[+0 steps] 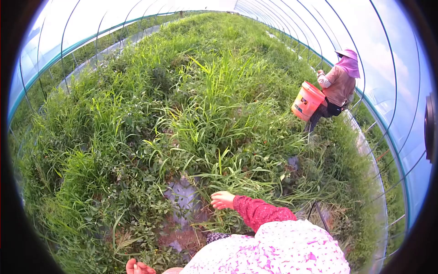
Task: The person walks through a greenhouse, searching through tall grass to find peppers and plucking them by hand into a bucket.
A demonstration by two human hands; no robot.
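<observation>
My right hand (222, 200), in a red speckled sleeve (262, 212), reaches out over the weeds with its fingers loosely spread and nothing visible in them. Just left of it, a grey-silver ground sheet (182, 203) shows through the plants. At the bottom edge, my left hand (140, 266) is partly cut off by the frame. Its fingers are curled, and I cannot make out whether they hold anything. Low leafy plants (132, 205) and a thin grass blade lie close above it.
Tall grass (210, 96) grows thickly down the tunnel. At right, a person (340, 82) in a pink hat stands with an orange-pink bucket (308, 101). Metal hoops (394, 77) and plastic film line both sides. A thin dark frame (318, 212) stands behind my sleeve.
</observation>
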